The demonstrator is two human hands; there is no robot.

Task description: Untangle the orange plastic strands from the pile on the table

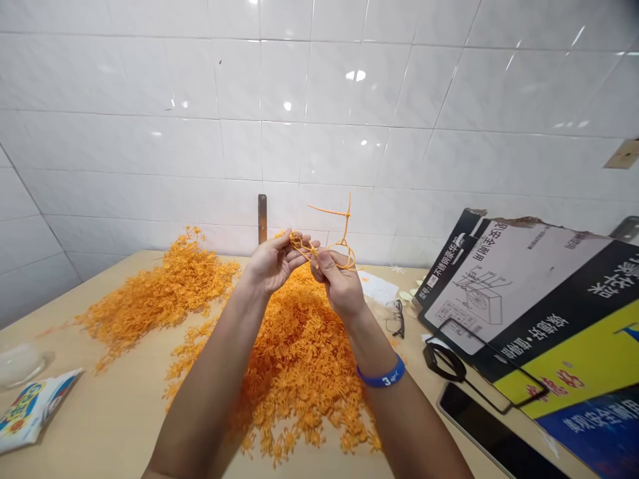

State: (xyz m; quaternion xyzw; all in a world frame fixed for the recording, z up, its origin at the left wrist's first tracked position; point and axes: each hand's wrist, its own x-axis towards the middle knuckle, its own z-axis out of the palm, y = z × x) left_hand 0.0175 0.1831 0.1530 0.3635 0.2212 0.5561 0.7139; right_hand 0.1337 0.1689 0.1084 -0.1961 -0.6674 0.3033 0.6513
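Observation:
Both hands are raised over a large heap of small orange plastic pieces (304, 346), spidery in shape, on the table. My left hand (272, 263) is turned palm up, its thumb and fingers curled around a few thin orange pieces (299, 245). Close beside it, my right hand (342, 283) pinches a thin branched orange plastic runner (345, 229) between thumb and forefinger. The runner's stem stands up above the hand and ends in a fork, with a loop lower down. The exact joint between the pieces in the two hands is too small to make out.
A second orange heap (164, 289) lies at the left. Nearer are a snack packet (34, 409) and a whitish round object (20, 364). At the right are a printed cardboard box (529, 313), a black-framed stand (444, 362), a phone (492, 426) and glasses (398, 319). A tiled wall (319, 153) rises behind.

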